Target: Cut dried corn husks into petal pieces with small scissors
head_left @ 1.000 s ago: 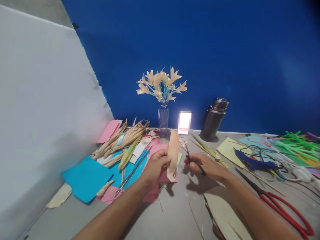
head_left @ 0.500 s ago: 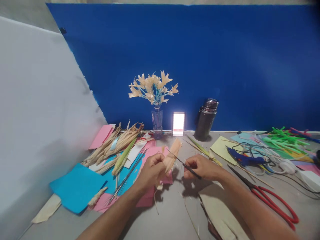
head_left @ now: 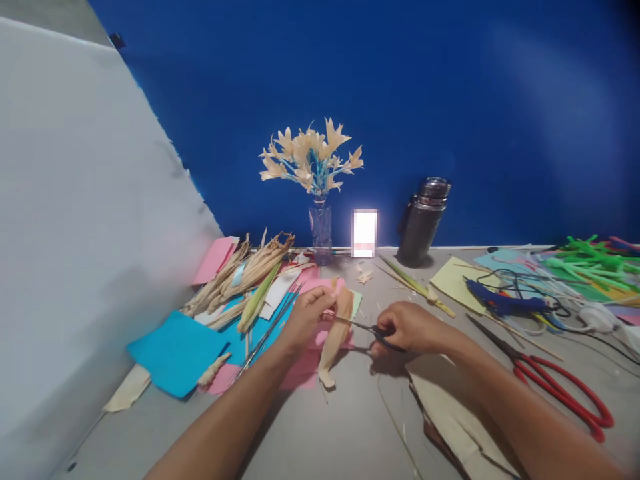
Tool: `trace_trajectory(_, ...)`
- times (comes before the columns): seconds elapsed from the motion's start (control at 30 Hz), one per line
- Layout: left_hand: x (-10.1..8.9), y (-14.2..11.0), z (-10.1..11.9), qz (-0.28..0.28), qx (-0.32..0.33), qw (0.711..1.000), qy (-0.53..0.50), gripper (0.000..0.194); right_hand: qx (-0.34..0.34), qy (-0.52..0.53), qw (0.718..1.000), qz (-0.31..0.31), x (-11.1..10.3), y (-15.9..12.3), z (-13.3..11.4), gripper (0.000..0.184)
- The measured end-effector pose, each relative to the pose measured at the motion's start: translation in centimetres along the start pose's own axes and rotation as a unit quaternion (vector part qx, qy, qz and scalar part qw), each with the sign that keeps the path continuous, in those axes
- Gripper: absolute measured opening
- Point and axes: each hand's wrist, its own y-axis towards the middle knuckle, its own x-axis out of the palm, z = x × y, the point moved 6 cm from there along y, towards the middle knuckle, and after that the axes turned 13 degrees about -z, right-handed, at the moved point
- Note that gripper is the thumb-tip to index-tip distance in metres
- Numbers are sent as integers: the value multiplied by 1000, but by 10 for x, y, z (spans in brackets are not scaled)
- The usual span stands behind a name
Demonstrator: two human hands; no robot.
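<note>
Pinched in my left hand (head_left: 313, 312) is a pale strip of dried corn husk (head_left: 333, 350), its lower end curling toward the tabletop. My right hand (head_left: 407, 330) grips small black-handled scissors (head_left: 386, 337), whose thin blades point left and lie across the husk near my left fingers. Whether the blades are parted there is too small to tell. Beneath my left hand are pink paper sheets (head_left: 300, 380). Small husk scraps (head_left: 365, 276) lie beyond the hands.
A clear vase (head_left: 321, 233) of husk flowers (head_left: 305, 153) stands at the back, left of a dark flask (head_left: 425, 223). Dried husks (head_left: 265, 260) and blue paper (head_left: 175, 353) lie left. Large red-handled scissors (head_left: 565, 387) and a blue glue gun (head_left: 500, 300) lie right.
The husk has swung from pointing up and away to hanging down toward me. The small scissors have turned nearly level across it. The whole view has shifted slightly.
</note>
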Motion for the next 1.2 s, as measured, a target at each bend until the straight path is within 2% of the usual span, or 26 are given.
trace_trajectory(0.13, -3, -1, 2, 41, 7, 997, 64, 19, -22, -21, 999, 12, 3, 1, 0, 41)
trace_trajectory(0.23, -14, 0, 3, 103, 30, 994, 35, 20, -25, -17, 998, 47, -1, 2, 6, 36)
trace_trajectory(0.3, -20, 1, 2, 133, 43, 990, -27, 21, -13, 52, 995, 89, -5, 4, 12, 32)
trace_trajectory(0.33, -20, 1, 0, 131, 43, 988, -63, 23, -15, 116, 988, 105, -7, 5, 14, 29)
trace_trajectory(0.4, -13, 3, -6, 93, 30, 987, -127, 27, -44, 280, 951, 123, -5, 8, 14, 25)
trace_trajectory(0.47, 1, 1, -12, 47, 1, 987, -154, 30, -91, 425, 892, 125, 0, 11, 8, 30)
trace_trajectory(0.53, 14, -2, -19, 17, -36, 989, -143, 30, -124, 491, 853, 122, 6, 13, -1, 33)
trace_trajectory(0.6, 24, -6, -24, 6, -67, 992, -108, 29, -143, 512, 840, 109, 12, 14, -9, 30)
trace_trajectory(0.73, 30, -10, -26, 8, -85, 995, -50, 25, -144, 503, 843, 121, 14, 11, -17, 23)
trace_trajectory(0.97, 30, -9, -29, -14, -74, 997, -35, 20, -147, 461, 867, 123, 11, 7, -22, 19)
trace_trajectory(1.2, 33, -8, -26, -30, -63, 997, -14, 22, -151, 400, 895, 126, 14, 8, -23, 14)
